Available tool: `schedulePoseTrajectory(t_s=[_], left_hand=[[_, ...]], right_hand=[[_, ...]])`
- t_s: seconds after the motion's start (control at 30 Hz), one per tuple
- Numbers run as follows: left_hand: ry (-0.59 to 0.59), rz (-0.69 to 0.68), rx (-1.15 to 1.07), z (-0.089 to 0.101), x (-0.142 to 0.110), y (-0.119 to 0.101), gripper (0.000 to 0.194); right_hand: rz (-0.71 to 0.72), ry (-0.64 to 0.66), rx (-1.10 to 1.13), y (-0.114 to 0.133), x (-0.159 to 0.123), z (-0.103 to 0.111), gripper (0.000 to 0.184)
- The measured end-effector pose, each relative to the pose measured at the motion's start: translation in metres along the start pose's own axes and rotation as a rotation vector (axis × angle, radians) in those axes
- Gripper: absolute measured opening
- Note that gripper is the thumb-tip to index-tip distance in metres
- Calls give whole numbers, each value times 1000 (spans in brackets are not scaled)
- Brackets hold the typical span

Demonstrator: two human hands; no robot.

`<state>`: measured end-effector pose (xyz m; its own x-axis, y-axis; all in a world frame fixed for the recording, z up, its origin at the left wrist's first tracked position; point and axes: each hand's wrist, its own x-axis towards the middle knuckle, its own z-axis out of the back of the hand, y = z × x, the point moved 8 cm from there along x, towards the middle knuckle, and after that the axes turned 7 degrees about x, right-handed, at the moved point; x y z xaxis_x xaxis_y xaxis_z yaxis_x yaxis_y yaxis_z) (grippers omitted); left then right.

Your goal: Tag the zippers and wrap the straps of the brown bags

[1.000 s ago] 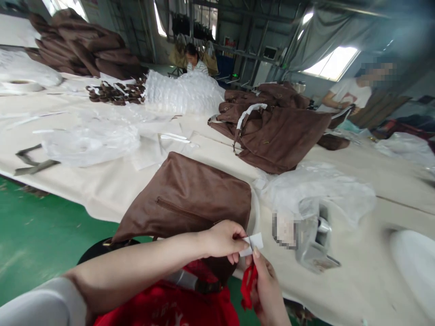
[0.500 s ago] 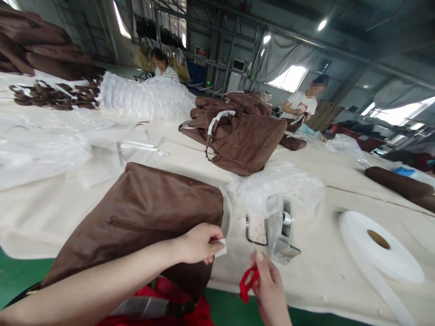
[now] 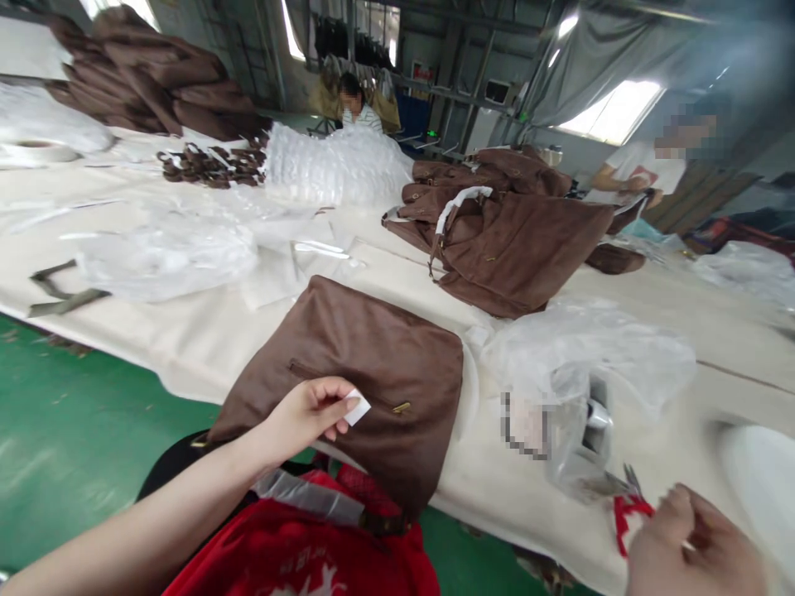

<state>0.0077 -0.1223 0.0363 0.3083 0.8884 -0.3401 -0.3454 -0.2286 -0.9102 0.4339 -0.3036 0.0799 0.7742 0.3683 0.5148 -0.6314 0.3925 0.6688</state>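
Between its pinched thumb and fingers my left hand (image 3: 320, 414) has a small white square piece (image 3: 357, 407), over the lower part of a brown bag (image 3: 385, 348). The bag lies on the cloth-covered table's front edge and shows a zip line and a small gold-coloured metal piece (image 3: 402, 407). My right hand (image 3: 689, 538), partly blurred, is curled at the lower right. Small snips (image 3: 632, 517) with a red handle and metal tips show at its thumb side; the fingers' grip on them is partly hidden.
Clear plastic (image 3: 596, 348) and a clear holder (image 3: 580, 439) lie right of the bag, with a white roll (image 3: 761, 472) at the right edge. More brown bags (image 3: 515, 240) and a bundle of clear plastic (image 3: 335, 170) are behind. Two people are farther back.
My right hand has moved right, away from the bag, along with the red-handled snips, whose metal tips now show. My left hand has drawn back a little, still pinching the white piece. The view has turned left.
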Motion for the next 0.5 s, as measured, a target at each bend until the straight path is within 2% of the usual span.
schedulePoseTrajectory(t_s=[0.03, 0.07, 0.1, 0.17, 0.23, 0.33, 0.5], left_hand=[[-12, -3, -10, 2, -1, 2, 45], [-14, -8, -16, 2, -1, 5, 45], [-7, -15, -19, -1, -1, 7, 44], [19, -28, -11, -9, 1, 10, 43], [42, -39, 10, -19, 5, 11, 41], [43, -44, 32, -29, 12, 11, 37], [22, -76, 132, -34, 21, 18, 25]], right_hand=[[-45, 24, 122, 16, -17, -8, 50], [-57, 182, 234, 36, -37, -29, 44], [-36, 393, 326, 59, -60, -56, 38], [53, 762, 450, 105, -109, -104, 32], [192, 929, 455, 140, -144, -136, 32], [362, 959, 335, 169, -166, -161, 30], [435, 958, 276, 179, -168, -171, 9]])
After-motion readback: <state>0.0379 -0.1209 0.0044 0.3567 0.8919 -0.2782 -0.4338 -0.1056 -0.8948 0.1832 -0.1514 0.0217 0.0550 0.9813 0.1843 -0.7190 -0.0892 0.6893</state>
